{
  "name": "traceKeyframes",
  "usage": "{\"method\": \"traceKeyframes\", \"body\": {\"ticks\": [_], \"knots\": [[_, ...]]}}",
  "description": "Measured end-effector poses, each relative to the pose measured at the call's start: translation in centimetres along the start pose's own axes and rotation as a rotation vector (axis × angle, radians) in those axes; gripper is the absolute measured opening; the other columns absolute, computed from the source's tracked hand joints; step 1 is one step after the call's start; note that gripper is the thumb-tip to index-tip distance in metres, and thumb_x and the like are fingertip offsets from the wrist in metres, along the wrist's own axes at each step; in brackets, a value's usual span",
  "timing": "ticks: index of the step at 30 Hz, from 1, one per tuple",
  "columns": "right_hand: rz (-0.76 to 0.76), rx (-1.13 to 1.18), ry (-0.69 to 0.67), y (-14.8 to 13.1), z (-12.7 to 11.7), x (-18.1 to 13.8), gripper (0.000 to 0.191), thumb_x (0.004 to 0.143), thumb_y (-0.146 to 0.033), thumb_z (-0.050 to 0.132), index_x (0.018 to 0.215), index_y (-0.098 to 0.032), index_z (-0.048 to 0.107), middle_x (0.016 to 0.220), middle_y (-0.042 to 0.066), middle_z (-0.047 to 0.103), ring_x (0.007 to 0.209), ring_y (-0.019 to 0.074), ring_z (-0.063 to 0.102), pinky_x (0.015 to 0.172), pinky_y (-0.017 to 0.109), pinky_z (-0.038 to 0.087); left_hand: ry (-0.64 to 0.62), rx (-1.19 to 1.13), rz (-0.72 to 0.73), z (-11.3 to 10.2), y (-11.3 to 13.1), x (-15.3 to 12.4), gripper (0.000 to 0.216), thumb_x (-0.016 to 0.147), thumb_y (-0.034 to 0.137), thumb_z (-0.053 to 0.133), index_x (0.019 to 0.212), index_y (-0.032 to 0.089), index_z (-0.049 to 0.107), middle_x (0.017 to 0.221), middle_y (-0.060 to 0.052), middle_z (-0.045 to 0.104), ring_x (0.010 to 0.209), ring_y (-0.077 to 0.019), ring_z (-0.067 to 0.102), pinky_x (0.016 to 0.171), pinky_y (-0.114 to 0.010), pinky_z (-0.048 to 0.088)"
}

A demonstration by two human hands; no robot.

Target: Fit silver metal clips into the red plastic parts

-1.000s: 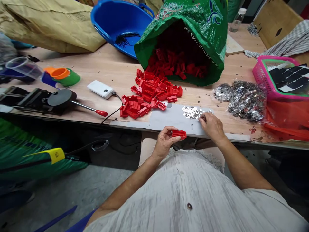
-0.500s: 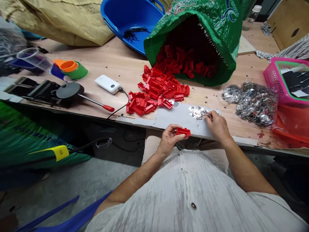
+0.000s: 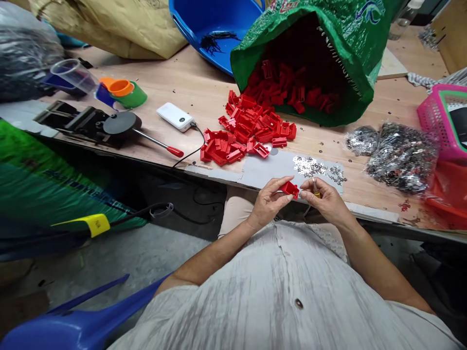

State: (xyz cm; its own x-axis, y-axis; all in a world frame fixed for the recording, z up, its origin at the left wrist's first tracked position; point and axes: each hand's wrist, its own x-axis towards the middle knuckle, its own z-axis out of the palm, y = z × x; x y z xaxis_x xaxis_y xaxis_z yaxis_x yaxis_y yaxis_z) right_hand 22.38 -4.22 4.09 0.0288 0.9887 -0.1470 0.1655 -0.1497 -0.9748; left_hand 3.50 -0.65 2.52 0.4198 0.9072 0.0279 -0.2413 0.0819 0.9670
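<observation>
My left hand (image 3: 270,201) is closed, with thumb and fingers gripping a red plastic housing (image 3: 289,188) at the table's front edge. Close against its right end, my right hand (image 3: 323,199) pinches a small metal piece (image 3: 300,193), too small to make out in detail. A yellow item (image 3: 316,194) shows among the right fingers; its kind is unclear. Beyond the hands, small flat silver metal pieces (image 3: 308,166) lie spread on a grey sheet (image 3: 259,172). Further left is a heap of similar red housings (image 3: 251,124).
A green sack (image 3: 365,73) lies open with red housings inside. Bags of metal pieces (image 3: 401,158) and a pink basket (image 3: 430,114) stand right. Left are a white power bank (image 3: 175,116) with a cable and a black device with a red-tipped lever (image 3: 175,151). A blue basin (image 3: 222,24) stands behind.
My right hand has moved from the silver pieces toward my left hand. The red housing is now turned with its end toward the right fingers. The view has shifted slightly left.
</observation>
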Motion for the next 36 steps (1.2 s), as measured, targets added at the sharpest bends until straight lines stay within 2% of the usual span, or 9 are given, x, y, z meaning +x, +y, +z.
{"method": "traceKeyframes", "body": {"ticks": [7, 11, 14, 18, 21, 24, 27, 36], "knots": [[-0.017, -0.027, 0.026, 0.7, 0.6, -0.3, 0.027, 0.083, -0.047, 0.069, 0.091, -0.023, 0.058, 0.081, -0.001, 0.061, 0.073, 0.0138, 0.057, 0.070, 0.028, 0.048, -0.061, 0.128, 0.088, 0.3, 0.5, -0.4, 0.042, 0.081, 0.023, 0.072, 0.122, 0.028, 0.070, 0.114, -0.007, 0.062, 0.108, -0.0204, 0.061, 0.095, -0.031, 0.053], [0.027, 0.002, 0.030, 0.4, 0.7, -0.6, 0.028, 0.083, -0.047, 0.069, 0.091, -0.023, 0.058, 0.080, -0.001, 0.062, 0.067, 0.0124, 0.055, 0.062, 0.026, 0.046, -0.034, 0.010, 0.004, 0.4, 0.4, -0.4, 0.042, 0.080, 0.025, 0.073, 0.122, 0.027, 0.070, 0.117, -0.006, 0.064, 0.106, -0.0195, 0.063, 0.093, -0.031, 0.053], [0.049, 0.040, 0.024, 0.4, 0.7, -0.8, 0.029, 0.086, -0.050, 0.066, 0.091, -0.023, 0.056, 0.077, -0.002, 0.061, 0.056, 0.0103, 0.048, 0.052, 0.024, 0.040, -0.007, -0.080, -0.083, 0.4, 0.2, -0.3, 0.046, 0.078, 0.025, 0.075, 0.123, 0.026, 0.069, 0.108, -0.004, 0.069, 0.098, -0.0172, 0.065, 0.093, -0.031, 0.052], [0.014, 0.022, 0.011, 0.4, 0.4, -1.1, 0.028, 0.089, -0.051, 0.062, 0.093, -0.023, 0.056, 0.077, -0.002, 0.062, 0.054, 0.0102, 0.046, 0.050, 0.025, 0.039, -0.002, -0.193, -0.150, 0.4, -0.3, -0.2, 0.050, 0.077, 0.025, 0.075, 0.126, 0.025, 0.067, 0.097, -0.002, 0.073, 0.088, -0.0146, 0.066, 0.091, -0.030, 0.052], [-0.077, -0.110, -0.012, 0.1, 0.2, -1.4, 0.023, 0.090, -0.046, 0.061, 0.096, -0.024, 0.061, 0.084, 0.000, 0.065, 0.061, 0.0120, 0.052, 0.055, 0.027, 0.044, 0.007, -0.252, -0.162, 0.3, -0.6, -0.1, 0.051, 0.075, 0.025, 0.076, 0.125, 0.024, 0.068, 0.095, -0.001, 0.074, 0.085, -0.0150, 0.066, 0.089, -0.030, 0.053], [-0.260, -0.326, -0.060, -0.3, 0.0, -1.7, 0.015, 0.093, -0.036, 0.059, 0.102, -0.026, 0.067, 0.095, 0.002, 0.070, 0.077, 0.0163, 0.062, 0.070, 0.031, 0.050, 0.005, -0.267, -0.166, 0.2, -0.6, 0.0, 0.050, 0.074, 0.024, 0.076, 0.123, 0.024, 0.069, 0.094, -0.001, 0.073, 0.083, -0.0144, 0.066, 0.085, -0.028, 0.053], [-0.426, -0.452, -0.103, -0.4, -0.1, -1.7, 0.019, 0.096, -0.029, 0.055, 0.109, -0.029, 0.068, 0.102, 0.004, 0.072, 0.092, 0.0197, 0.066, 0.081, 0.036, 0.053, -0.012, -0.268, -0.181, 0.1, -0.5, 0.0, 0.048, 0.074, 0.023, 0.075, 0.122, 0.025, 0.070, 0.093, 0.000, 0.073, 0.082, -0.0132, 0.064, 0.082, -0.026, 0.053], [-0.566, -0.508, -0.055, 0.1, -0.2, -1.7, 0.017, 0.095, -0.023, 0.057, 0.106, -0.028, 0.069, 0.099, 0.005, 0.072, 0.092, 0.0195, 0.068, 0.081, 0.036, 0.055, -0.017, -0.253, -0.200, 0.1, -0.5, -0.2, 0.047, 0.074, 0.023, 0.076, 0.121, 0.024, 0.071, 0.096, -0.001, 0.073, 0.084, -0.0149, 0.065, 0.081, -0.027, 0.052]]}}
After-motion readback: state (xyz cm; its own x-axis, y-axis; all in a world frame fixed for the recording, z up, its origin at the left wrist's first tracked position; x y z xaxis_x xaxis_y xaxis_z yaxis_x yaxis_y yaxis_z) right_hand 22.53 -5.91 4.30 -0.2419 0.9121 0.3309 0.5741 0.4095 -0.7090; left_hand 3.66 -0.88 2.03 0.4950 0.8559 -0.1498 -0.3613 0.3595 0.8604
